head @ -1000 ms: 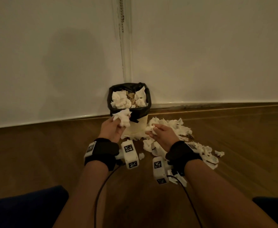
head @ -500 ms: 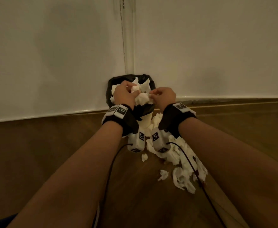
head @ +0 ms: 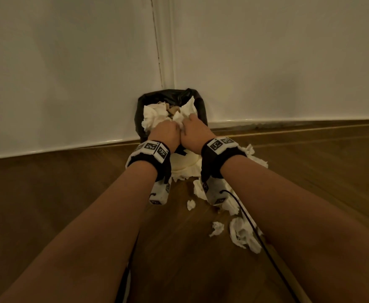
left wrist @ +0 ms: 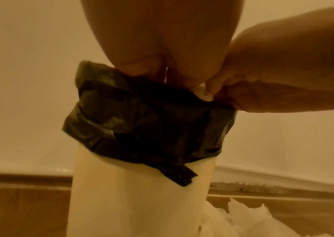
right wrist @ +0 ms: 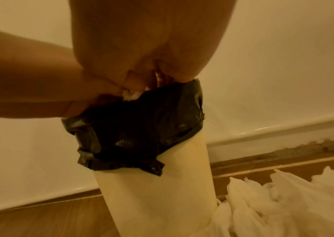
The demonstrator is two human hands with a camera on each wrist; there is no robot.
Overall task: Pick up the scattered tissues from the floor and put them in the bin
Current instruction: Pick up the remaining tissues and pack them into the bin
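- Head view: both hands sit side by side on top of the bin point(head: 202, 110), which stands in the corner where two white walls meet. The left hand point(head: 164, 133) is curled into a fist and pushes down on a white wad of tissue point(head: 152, 115) at the bin's mouth. The right hand point(head: 195, 133) is curled too, with a tissue point(head: 184, 114) bunched at its fingertips — it grips that tissue. The two hands touch each other. The bin is stuffed to the top, and a black bag point(head: 141, 119) lines its rim.
- Head view, floor: more scattered tissues point(head: 242, 236) lie on the brown wooden floor point(head: 48, 193), beside the bin's foot and under the right arm. A small scrap point(head: 190, 204) lies between the arms.
- Left wrist view: the left hand point(left wrist: 162, 48) is seen from below, its fingers curled down into the bin point(left wrist: 137, 200). The right hand point(left wrist: 273, 77) comes in from the side and pinches a little white bit of tissue point(left wrist: 203, 93) right at the edge of the black bag point(left wrist: 141, 120).
- Right wrist view: the right hand point(right wrist: 152, 48) reaches down into the bin point(right wrist: 158, 200) with fingers curled — a white bit of tissue point(right wrist: 130, 94) peeks out where the two hands meet. The left hand point(right wrist: 30, 83) is pressed against it. A heap of tissues point(right wrist: 283, 200) lies on the floor just beside the bin.
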